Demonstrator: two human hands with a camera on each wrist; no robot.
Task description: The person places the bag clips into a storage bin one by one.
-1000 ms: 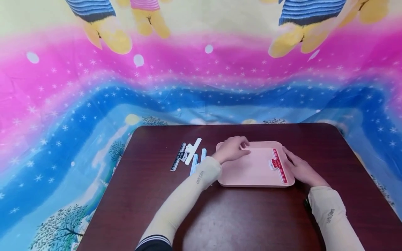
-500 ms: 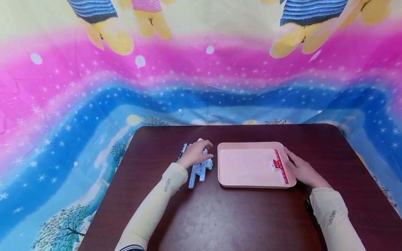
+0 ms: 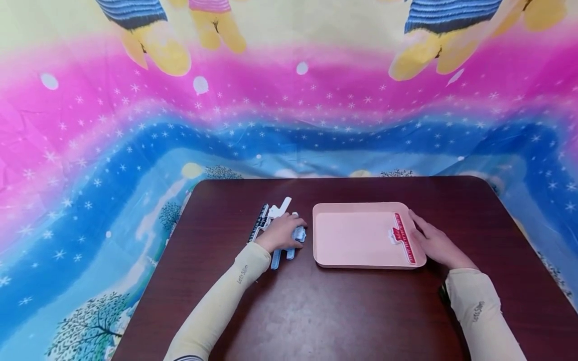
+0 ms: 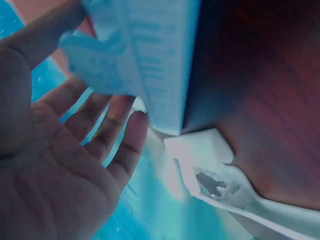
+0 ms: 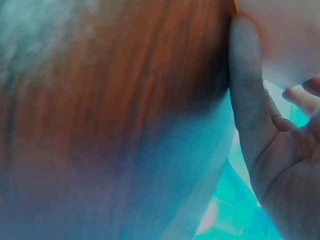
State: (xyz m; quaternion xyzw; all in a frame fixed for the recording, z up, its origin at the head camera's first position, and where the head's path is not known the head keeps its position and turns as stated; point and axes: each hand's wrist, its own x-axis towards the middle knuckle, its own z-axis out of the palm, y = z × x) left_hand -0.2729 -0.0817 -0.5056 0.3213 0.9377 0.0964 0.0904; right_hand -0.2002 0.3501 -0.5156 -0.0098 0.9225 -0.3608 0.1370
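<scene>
Pale blue plastic is what the left hand [image 3: 281, 234] is closing on: a light blue clip [image 3: 289, 244], long and ruler-marked, lying on the dark wooden table [image 3: 316, 311] at about nine o'clock from the pink tray [image 3: 356, 240]. In the left wrist view the fingers [image 4: 107, 130] are curling under the clip's blue bar [image 4: 160, 65] with the thumb on its other side, so the hand is gripping it, though whether it is already lifting clear of the table cannot be told. A white clip [image 3: 276, 214] and a black clip [image 3: 258, 223] are lying just beyond it, at about eleven o'clock from the hand, close together. One red clip [image 3: 403, 237] is already sitting inside the tray, along its three o'clock wall. The right hand [image 3: 435, 245] is resting flat against the tray's outer right rim, fingers nearly straight, holding nothing. Judging by this layout, one clip of four is sitting in the tray and three are waiting outside it, so the work is looking roughly a quarter done. The blue clip's long axis is running roughly from six to twelve o'clock, tilted slightly toward one o'clock, nearly parallel to the red one.
</scene>
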